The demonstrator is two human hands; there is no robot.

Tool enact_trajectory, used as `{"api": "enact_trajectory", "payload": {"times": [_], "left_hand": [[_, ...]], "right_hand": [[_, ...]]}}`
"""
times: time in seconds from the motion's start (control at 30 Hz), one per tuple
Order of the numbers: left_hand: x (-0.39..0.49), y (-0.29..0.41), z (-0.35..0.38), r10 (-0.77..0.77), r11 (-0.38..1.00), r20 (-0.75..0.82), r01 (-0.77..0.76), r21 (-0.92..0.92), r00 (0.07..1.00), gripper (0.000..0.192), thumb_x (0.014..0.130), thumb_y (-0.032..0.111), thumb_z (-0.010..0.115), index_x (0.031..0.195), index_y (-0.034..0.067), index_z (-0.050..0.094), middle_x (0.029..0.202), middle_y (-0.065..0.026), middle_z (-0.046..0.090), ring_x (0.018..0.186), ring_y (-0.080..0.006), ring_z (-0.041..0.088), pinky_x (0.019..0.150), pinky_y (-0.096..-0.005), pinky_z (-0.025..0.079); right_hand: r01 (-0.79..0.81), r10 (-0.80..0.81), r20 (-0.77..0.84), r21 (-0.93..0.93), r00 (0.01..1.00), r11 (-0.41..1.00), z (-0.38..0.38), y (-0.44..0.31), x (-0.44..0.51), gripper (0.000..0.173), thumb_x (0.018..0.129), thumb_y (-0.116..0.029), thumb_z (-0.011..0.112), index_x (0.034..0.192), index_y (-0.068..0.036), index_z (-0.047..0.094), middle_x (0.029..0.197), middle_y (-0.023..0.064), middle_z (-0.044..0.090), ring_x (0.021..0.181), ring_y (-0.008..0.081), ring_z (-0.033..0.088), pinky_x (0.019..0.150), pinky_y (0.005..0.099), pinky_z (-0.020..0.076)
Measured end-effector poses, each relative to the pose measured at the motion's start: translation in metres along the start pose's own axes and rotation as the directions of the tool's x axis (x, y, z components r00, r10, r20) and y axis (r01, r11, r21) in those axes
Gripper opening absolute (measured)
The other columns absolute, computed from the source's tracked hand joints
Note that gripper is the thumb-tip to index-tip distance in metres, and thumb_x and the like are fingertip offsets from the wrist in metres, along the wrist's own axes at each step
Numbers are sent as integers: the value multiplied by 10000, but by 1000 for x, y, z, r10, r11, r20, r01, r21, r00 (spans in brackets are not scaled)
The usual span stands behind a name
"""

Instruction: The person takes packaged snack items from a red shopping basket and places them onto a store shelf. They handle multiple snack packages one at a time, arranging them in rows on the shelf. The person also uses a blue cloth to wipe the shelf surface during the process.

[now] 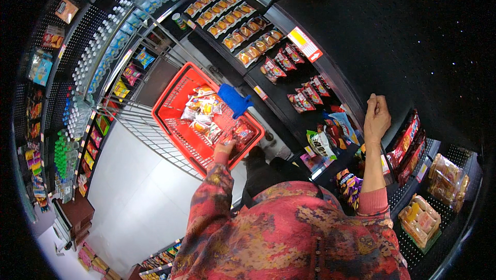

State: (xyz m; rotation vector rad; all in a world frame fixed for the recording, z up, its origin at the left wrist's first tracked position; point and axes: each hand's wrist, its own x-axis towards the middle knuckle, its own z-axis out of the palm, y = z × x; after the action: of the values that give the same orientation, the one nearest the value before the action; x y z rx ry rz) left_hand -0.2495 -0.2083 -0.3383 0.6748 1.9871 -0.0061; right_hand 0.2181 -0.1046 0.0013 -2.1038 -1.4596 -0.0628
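My left hand reaches over the near rim of a red plastic shopping basket, its fingers at a red snack packet. Whether they grip the packet cannot be made out. Several wrapped buns and other small packets lie loose in the basket, which rests in a wire shopping cart. A blue cloth-like item hangs on the basket's far right rim. My right hand is raised by the black shelf at the right with its fingers curled, and nothing shows in it.
Rows of packaged buns and small red snack packets fill the shelf ahead. Large red bags and boxed pastries stand at the right. Bottled water lines the left shelves. Pale floor lies left of my legs.
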Motion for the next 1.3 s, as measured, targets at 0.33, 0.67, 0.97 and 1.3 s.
{"api": "enact_trajectory", "payload": {"times": [0.33, 0.67, 0.97, 1.3], "left_hand": [[-11, 11, -15, -166, 882, 212, 241, -405, 963, 830, 804, 678, 730, 1194, -54, 688, 986, -130, 744, 773, -261, 700, 671, -399, 557], [-76, -55, -68, -19, 545, 39, 43, -837, 999, 259, 968, 320, 649, 1016, 69, 688, 836, -30, 665, 696, -179, 632, 568, -335, 482], [-271, 114, -71, 666, 438, -90, -485, -757, 741, 593, 963, 130, 664, 1515, 28, 473, 1355, -125, 595, 1071, -185, 655, 771, -325, 606], [-403, 258, 14, 982, 183, 19, -903, -389, 190, 780, 853, 66, 775, 1539, -1, 411, 1315, -136, 554, 1106, -205, 599, 982, -338, 501]], "right_hand": [[-40, 40, -7, -134, 999, 990, 4, -3, -2, 248, 1022, -372, 591, 912, -152, 627, 777, 133, 707, 710, 394, 698, 621, 515, 529], [-3, 4, -30, 29, 1000, 1000, -3, -13, -1, 221, 993, -258, 650, 871, -86, 586, 716, 114, 669, 655, 337, 689, 587, 450, 515], [200, -189, -64, 357, 980, 912, -44, -41, -26, 156, 986, -205, 669, 960, -52, 652, 881, 120, 673, 787, 305, 708, 666, 408, 545], [-414, 232, 348, 667, 908, 620, -109, -44, -97, 674, 862, -327, 850, 1329, -31, 466, 932, 116, 694, 721, 193, 662, 641, 361, 521]]}}
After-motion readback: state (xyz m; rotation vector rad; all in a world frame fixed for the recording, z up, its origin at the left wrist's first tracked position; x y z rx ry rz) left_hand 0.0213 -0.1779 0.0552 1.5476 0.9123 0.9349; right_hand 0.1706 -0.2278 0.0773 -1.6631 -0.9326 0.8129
